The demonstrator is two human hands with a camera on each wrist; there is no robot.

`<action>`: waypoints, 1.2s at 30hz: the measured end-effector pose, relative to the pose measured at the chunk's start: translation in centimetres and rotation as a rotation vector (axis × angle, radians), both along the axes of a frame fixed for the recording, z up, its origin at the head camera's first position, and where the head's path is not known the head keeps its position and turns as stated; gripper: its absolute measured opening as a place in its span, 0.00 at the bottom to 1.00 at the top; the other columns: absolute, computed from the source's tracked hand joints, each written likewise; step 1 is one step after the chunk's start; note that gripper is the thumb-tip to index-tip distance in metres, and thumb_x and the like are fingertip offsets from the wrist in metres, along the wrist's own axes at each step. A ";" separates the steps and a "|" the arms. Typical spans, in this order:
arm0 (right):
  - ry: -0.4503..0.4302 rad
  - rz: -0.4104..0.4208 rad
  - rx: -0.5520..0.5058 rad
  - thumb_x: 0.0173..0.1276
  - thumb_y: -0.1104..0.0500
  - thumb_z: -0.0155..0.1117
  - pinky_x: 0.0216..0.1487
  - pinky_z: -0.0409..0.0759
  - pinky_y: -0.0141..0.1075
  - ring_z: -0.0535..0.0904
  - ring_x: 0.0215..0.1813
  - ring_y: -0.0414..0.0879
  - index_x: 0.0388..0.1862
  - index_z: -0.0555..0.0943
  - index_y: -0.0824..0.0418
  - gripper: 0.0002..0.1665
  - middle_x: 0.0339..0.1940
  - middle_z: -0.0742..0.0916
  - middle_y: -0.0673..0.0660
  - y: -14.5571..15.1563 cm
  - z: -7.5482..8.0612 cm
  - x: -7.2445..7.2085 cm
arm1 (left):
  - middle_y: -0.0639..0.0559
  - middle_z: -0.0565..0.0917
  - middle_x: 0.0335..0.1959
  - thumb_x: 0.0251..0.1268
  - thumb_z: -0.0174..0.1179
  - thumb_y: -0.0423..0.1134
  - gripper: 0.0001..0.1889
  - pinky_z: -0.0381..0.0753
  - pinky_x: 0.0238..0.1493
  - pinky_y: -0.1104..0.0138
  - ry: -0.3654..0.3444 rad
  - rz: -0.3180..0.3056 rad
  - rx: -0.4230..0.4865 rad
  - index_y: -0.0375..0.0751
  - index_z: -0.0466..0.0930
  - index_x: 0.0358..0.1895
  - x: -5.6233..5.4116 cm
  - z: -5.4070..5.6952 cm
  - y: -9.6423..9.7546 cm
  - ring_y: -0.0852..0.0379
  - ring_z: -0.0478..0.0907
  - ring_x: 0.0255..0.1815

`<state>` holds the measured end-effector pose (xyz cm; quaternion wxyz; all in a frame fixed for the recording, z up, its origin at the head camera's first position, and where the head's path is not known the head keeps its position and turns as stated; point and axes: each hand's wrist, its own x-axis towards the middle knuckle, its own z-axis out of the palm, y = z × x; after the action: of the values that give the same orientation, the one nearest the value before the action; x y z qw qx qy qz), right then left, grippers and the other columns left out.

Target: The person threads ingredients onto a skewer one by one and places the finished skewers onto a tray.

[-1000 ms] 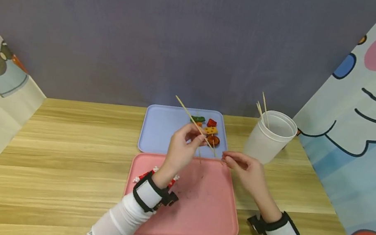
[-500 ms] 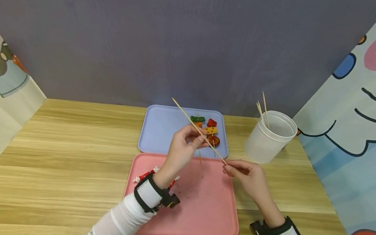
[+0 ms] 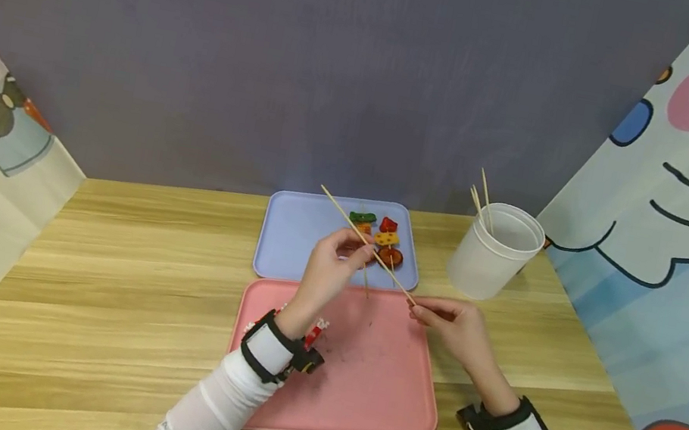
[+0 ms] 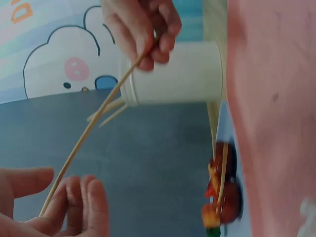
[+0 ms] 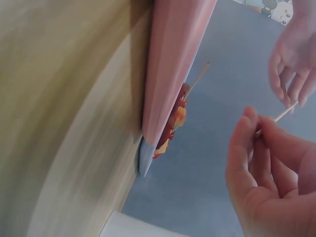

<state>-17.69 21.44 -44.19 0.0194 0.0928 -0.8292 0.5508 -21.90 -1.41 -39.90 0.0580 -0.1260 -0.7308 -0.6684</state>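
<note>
A thin bamboo skewer slants between both hands above the trays. My right hand pinches its lower end between thumb and fingertips. In the left wrist view the skewer runs across the fingers of my left hand, whose thumb stands apart from the fingers. Seen from the head, this left hand is near the skewer's middle, over the edge of the blue tray. On that tray lie toy food pieces on sticks, among them a yellow dotted piece and a round brown piece.
A pink tray lies nearer, under the hands, with red-and-white wrapped pieces partly behind the left wrist. At the right stands a white bucket with several skewers. A grey wall rises behind the table.
My right hand came down slightly and took hold of the skewer's lower end. The skewer slid down and right through my left hand, which has since shifted slightly left.
</note>
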 end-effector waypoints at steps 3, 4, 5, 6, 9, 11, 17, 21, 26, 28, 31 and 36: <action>-0.004 -0.033 0.027 0.62 0.64 0.66 0.39 0.84 0.40 0.85 0.36 0.34 0.44 0.84 0.71 0.14 0.41 0.87 0.68 0.5 -0.3 0.1 | 0.45 0.84 0.41 0.62 0.62 0.36 0.11 0.80 0.47 0.63 0.001 0.026 -0.130 0.36 0.81 0.46 -0.1 0.0 -0.9 0.52 0.80 0.42; 0.001 -0.043 0.046 0.62 0.63 0.66 0.39 0.84 0.39 0.84 0.36 0.33 0.44 0.84 0.71 0.14 0.41 0.87 0.67 0.7 -0.4 0.1 | 0.46 0.84 0.40 0.61 0.62 0.36 0.11 0.79 0.47 0.62 0.003 0.027 -0.170 0.37 0.81 0.46 0.0 0.1 -1.3 0.52 0.80 0.42; 0.008 -0.055 0.066 0.62 0.63 0.67 0.38 0.84 0.37 0.84 0.35 0.32 0.43 0.84 0.70 0.14 0.41 0.87 0.67 0.9 -0.6 0.2 | 0.46 0.84 0.39 0.60 0.63 0.36 0.11 0.79 0.47 0.61 0.002 0.025 -0.204 0.38 0.81 0.46 0.1 0.1 -1.6 0.51 0.80 0.42; 0.016 -0.066 0.089 0.62 0.62 0.67 0.38 0.84 0.35 0.83 0.35 0.31 0.43 0.85 0.69 0.14 0.41 0.87 0.66 1.2 -0.7 0.2 | 0.46 0.84 0.38 0.60 0.63 0.35 0.11 0.80 0.47 0.61 0.002 0.021 -0.236 0.38 0.81 0.45 0.2 0.1 -1.8 0.51 0.80 0.42; 0.040 -0.095 0.136 0.61 0.61 0.68 0.37 0.82 0.28 0.82 0.35 0.27 0.42 0.86 0.67 0.13 0.40 0.88 0.64 1.9 -0.9 0.4 | 0.45 0.84 0.37 0.58 0.64 0.34 0.11 0.81 0.44 0.61 0.002 0.005 -0.323 0.39 0.81 0.44 0.7 0.2 -2.5 0.50 0.81 0.40; 0.049 -0.103 0.145 0.60 0.61 0.68 0.36 0.81 0.26 0.81 0.35 0.26 0.42 0.86 0.66 0.12 0.39 0.88 0.63 2.3 -1.1 0.6 | 0.45 0.84 0.36 0.57 0.65 0.33 0.11 0.81 0.41 0.62 -0.001 -0.005 -0.363 0.38 0.80 0.44 1.1 0.1 -2.8 0.50 0.81 0.38; 0.055 -0.116 0.143 0.60 0.62 0.68 0.34 0.82 0.26 0.82 0.33 0.26 0.42 0.85 0.69 0.13 0.38 0.88 0.66 3.2 -1.0 0.8 | 0.43 0.84 0.35 0.53 0.67 0.32 0.12 0.81 0.38 0.63 -0.003 0.001 -0.473 0.39 0.80 0.42 2.3 -0.4 -3.6 0.52 0.81 0.33; 0.037 -0.131 0.129 0.61 0.63 0.67 0.34 0.82 0.26 0.82 0.32 0.26 0.42 0.85 0.70 0.13 0.38 0.88 0.67 3.7 -0.9 0.8 | 0.42 0.84 0.35 0.52 0.68 0.32 0.11 0.80 0.36 0.64 0.003 -0.014 -0.577 0.39 0.80 0.40 2.9 -0.8 -4.3 0.54 0.79 0.31; 0.027 -0.155 0.163 0.62 0.64 0.66 0.34 0.82 0.25 0.81 0.32 0.24 0.43 0.85 0.70 0.13 0.37 0.88 0.66 4.6 -0.7 1.0 | 0.44 0.82 0.33 0.52 0.67 0.33 0.10 0.78 0.34 0.64 0.013 -0.036 -0.727 0.35 0.81 0.37 3.7 -1.6 -5.2 0.53 0.78 0.33; 0.025 -0.173 0.186 0.62 0.63 0.66 0.34 0.82 0.25 0.81 0.32 0.24 0.43 0.85 0.70 0.13 0.37 0.88 0.66 4.9 -0.5 1.1 | 0.46 0.80 0.32 0.52 0.66 0.32 0.09 0.76 0.33 0.65 0.018 -0.028 -0.791 0.34 0.81 0.37 4.1 -1.9 -5.4 0.54 0.76 0.31; 0.020 -0.199 0.219 0.63 0.61 0.66 0.34 0.82 0.28 0.81 0.32 0.25 0.44 0.85 0.69 0.14 0.36 0.88 0.64 5.5 -0.4 1.3 | 0.46 0.77 0.31 0.51 0.66 0.33 0.10 0.74 0.30 0.65 0.016 -0.022 -0.877 0.33 0.80 0.37 4.6 -2.2 -5.5 0.55 0.73 0.28; 0.032 -0.232 0.275 0.62 0.59 0.67 0.33 0.83 0.30 0.81 0.30 0.26 0.44 0.85 0.66 0.14 0.34 0.89 0.61 6.0 -0.4 1.5 | 0.48 0.73 0.26 0.49 0.68 0.34 0.09 0.71 0.25 0.67 -0.007 -0.057 -0.995 0.36 0.77 0.30 5.1 -2.5 -5.3 0.56 0.71 0.24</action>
<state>-16.20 27.43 -44.57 0.0829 0.0070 -0.9014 0.4249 -16.79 -6.71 -42.45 -0.0299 -0.1560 -0.9576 -0.2403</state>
